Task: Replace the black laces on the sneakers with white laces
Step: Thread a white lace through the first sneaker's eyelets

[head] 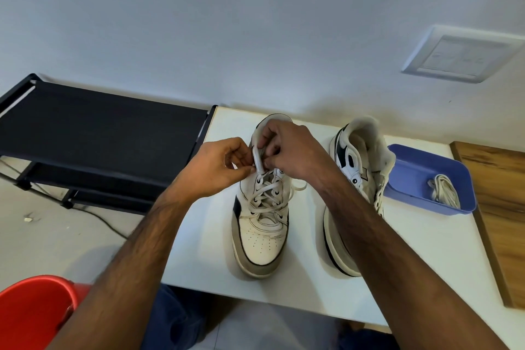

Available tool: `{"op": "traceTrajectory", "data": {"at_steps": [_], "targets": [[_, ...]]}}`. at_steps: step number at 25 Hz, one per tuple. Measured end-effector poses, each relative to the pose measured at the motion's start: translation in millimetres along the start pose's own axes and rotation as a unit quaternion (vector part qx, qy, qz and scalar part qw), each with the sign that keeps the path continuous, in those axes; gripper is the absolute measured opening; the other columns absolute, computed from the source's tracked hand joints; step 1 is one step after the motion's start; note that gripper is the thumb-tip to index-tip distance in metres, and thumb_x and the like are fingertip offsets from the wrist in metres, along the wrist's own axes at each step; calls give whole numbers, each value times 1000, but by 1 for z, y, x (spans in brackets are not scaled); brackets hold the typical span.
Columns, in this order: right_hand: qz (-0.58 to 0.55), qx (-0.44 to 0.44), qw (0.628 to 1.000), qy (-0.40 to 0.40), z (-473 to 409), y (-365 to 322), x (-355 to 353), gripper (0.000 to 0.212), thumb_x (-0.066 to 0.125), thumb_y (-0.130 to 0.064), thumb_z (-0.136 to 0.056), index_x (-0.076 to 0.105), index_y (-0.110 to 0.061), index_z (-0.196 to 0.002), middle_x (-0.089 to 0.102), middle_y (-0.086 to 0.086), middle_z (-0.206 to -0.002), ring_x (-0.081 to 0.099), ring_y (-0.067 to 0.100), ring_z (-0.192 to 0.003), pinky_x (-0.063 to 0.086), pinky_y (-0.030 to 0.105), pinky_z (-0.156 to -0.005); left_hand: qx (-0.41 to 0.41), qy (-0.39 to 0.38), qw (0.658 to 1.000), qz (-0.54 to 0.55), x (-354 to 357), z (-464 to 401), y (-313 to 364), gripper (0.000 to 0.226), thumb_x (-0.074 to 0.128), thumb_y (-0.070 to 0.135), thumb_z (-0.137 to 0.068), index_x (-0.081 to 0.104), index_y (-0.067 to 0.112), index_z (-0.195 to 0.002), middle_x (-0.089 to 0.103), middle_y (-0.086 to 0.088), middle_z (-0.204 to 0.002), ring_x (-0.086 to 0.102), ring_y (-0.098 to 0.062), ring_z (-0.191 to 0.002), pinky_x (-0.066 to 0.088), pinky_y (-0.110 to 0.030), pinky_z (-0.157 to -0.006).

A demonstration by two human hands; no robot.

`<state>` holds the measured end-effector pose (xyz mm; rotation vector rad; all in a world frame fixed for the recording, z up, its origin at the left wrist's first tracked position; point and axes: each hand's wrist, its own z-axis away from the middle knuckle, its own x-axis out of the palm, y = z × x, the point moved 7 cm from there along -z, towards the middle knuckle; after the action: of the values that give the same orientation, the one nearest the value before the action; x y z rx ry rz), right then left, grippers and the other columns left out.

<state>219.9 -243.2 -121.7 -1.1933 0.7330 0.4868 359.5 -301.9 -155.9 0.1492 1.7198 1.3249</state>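
Vantage: I see through one head-worn camera, above the white table [397, 278], tipped forward and down.
Facing: toward the wall [255, 23] behind the table.
Nearness: close; both forearms reach in from the bottom edge.
Lens: wide-angle, edges bowed.
Shared ground: single view, no overlap.
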Motion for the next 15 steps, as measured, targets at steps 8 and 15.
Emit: {"op": "traceTrajectory", "data": {"at_steps": [8,15], "targets": [[19,-35,999,-15,9,2,6,38,60,-3,-85,54,-34,-106,76,-10,-88,65,13,-97,38,45,-105,64,-24,996,-57,5,0,7,13,75,15,-89,65,24,-90,69,14,-87,64,-4,-85,52,-19,-69],[-36,-15,999,-11,15,9,7,34,60,-16,-90,57,-37,-116,74,-20,-89,61,3,-101,24,35,-90,118,-29,987,-105,8,-2,7,9,65,25,-97,58,27,-92,58,14,-92,59,-5,-88,42,-15,-66]]}}
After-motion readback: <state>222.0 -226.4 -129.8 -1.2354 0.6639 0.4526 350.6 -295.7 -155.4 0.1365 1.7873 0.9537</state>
